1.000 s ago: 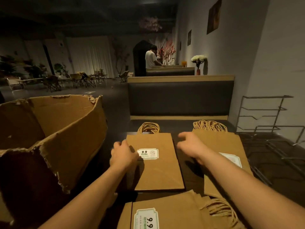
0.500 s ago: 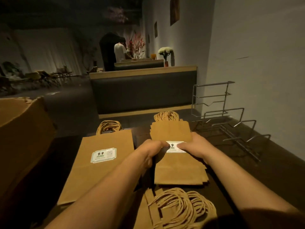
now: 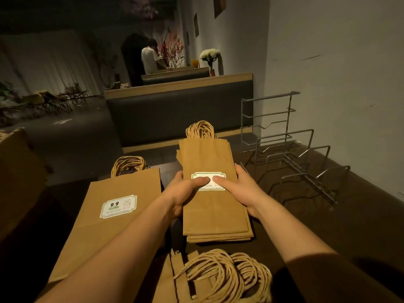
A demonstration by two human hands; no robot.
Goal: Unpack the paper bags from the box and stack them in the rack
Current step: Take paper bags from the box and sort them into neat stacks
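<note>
A stack of flat brown paper bags (image 3: 207,156) with twisted paper handles is held just above the dark table. My left hand (image 3: 183,191) grips its left edge and my right hand (image 3: 240,191) grips its right edge, both thumbs pressing the white label on top. A second pile of bags (image 3: 113,215) with a "9.9" label lies to the left. A third pile (image 3: 218,278) lies nearest me, handles toward me. The empty metal wire rack (image 3: 290,158) stands to the right by the wall. The cardboard box (image 3: 17,176) sits at the left edge.
A dark table (image 3: 328,226) carries everything, with a white wall along its right. A padded bench back (image 3: 179,110) rises beyond the table. A person stands far off at a counter near flowers.
Both hands left the middle pile, closed on the right stack and lifted it slightly, thumbs now on its label. My view swung right, bringing the rack closer in.
</note>
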